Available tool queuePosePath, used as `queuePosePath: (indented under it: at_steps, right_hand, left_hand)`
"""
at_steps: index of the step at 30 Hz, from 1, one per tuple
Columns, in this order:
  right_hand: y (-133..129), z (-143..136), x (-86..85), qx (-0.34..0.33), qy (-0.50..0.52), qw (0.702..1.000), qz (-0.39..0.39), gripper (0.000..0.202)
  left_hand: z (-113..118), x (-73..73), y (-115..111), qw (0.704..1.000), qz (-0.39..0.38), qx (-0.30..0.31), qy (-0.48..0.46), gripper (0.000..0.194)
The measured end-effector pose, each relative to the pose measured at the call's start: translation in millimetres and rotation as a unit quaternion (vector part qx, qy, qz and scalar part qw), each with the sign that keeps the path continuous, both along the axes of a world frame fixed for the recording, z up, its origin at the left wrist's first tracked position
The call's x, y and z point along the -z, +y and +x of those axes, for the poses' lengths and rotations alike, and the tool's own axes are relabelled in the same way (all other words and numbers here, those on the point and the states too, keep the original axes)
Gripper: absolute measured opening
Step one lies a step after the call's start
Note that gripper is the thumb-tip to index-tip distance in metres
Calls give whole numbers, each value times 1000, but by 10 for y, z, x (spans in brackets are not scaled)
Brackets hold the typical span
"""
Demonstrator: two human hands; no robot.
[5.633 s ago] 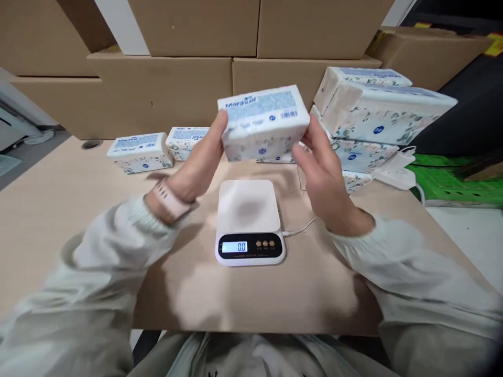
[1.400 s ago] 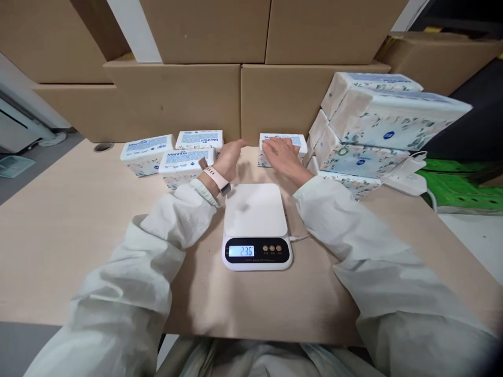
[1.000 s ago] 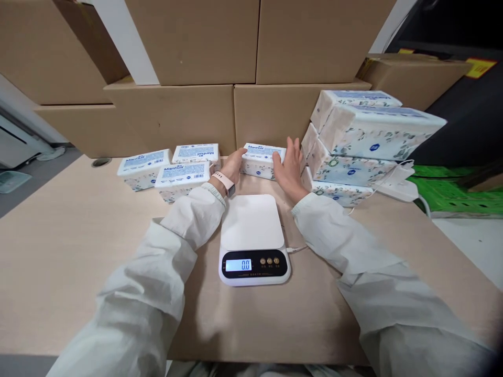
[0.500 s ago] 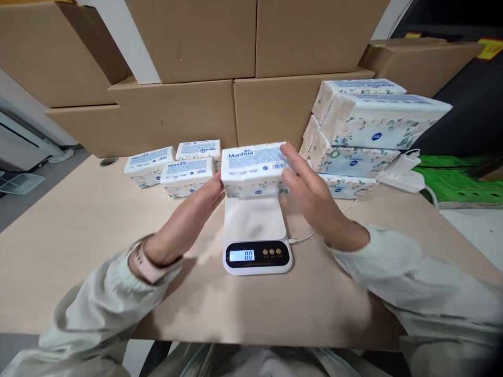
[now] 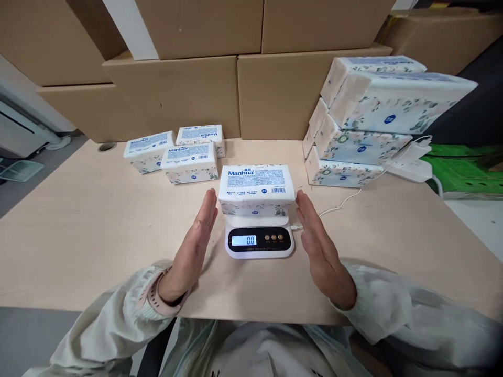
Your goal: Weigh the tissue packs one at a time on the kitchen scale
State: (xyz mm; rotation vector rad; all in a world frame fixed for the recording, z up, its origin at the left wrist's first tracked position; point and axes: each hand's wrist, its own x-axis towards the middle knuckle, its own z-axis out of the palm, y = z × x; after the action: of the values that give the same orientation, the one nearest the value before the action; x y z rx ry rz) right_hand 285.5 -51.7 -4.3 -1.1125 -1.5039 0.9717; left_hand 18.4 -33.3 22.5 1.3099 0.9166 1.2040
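A pack of tissues (image 5: 257, 180), white with blue print, rests on the platform of a white digital scale (image 5: 259, 254). The scale's lit display (image 5: 243, 240) reads 0.0. My left hand (image 5: 192, 243) is beside the pack's left end, fingers straight and palm turned inward, a small gap between them. On the other side, my right hand (image 5: 320, 243) has its fingers stretched out close to the pack's right end; whether a fingertip still touches it is hard to tell. Neither hand grips anything.
Several tissue packs (image 5: 189, 162) stand at the back left. A taller stack of tissue packs (image 5: 365, 149) rises at the back right, near a white power strip (image 5: 408, 165). A white cable (image 5: 340, 206) runs to the scale. Cardboard boxes (image 5: 176, 99) line the table's far side.
The tissue pack has come down onto the scale from between my hands. Both hands have let go and drawn back toward me. The view has tilted slightly down.
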Motion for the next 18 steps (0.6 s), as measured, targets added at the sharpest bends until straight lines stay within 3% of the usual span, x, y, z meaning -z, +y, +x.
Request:
queuePosePath:
  at_steps: [6,18]
  right_hand:
    - [-7,9,60,15,29,999,-16,59]
    - [34,9,104,28,33,998,-34,66]
  left_hand:
    - [16,76,36,999,-31,-11,-20,65]
    - [27,67,78,997,-65,-10,-25,78]
